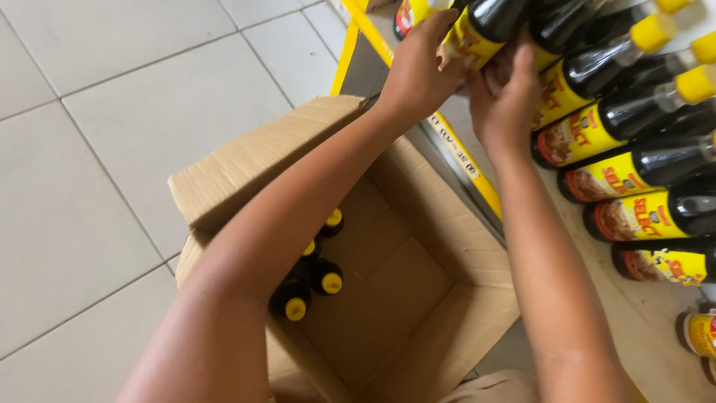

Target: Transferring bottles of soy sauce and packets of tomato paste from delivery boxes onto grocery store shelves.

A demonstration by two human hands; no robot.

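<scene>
My left hand [416, 71] and my right hand [506, 101] reach up to a shelf and both grip a dark bottle with a yellow label [477, 26] at the top of the view. To its right stands a row of the same dark bottles with yellow caps [634, 119], seen tilted from above. Below my arms an open cardboard box [418, 298] sits on the floor. In its left corner stand several dark bottles with yellow caps [309, 280], partly hidden by my left forearm.
The shelf has a yellow front edge [455, 153] with a paper strip on it. A pale tiled floor [112, 134] spreads to the left. The box flaps [246, 164] fold outward. Another bottle [697, 332] stands at the lower right.
</scene>
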